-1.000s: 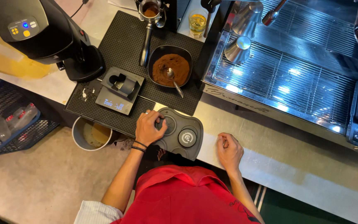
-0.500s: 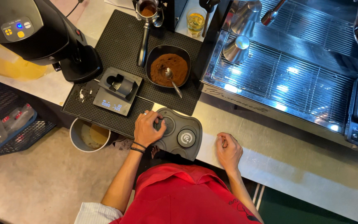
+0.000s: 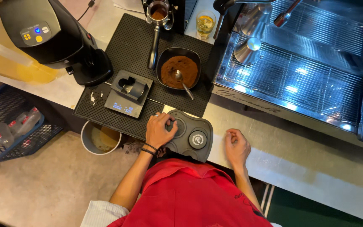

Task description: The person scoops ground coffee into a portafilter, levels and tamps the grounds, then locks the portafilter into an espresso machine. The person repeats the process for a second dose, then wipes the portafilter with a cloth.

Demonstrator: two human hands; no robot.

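Your left hand point(image 3: 159, 131) is closed over the tool sitting in the left recess of the dark tamping stand point(image 3: 196, 136) at the bench point(image 3: 299, 164) edge; your right hand point(image 3: 237, 147) rests loosely curled, empty, just right of it.

One head cam, looking nearly straight down from above the person onto the counter point(image 3: 299, 168). Mid distance: frame takes in the grinder point(image 3: 51, 38) top left to the espresso machine tray point(image 3: 299, 71) right, floor at bottom. No 2nd view, so no overlap.
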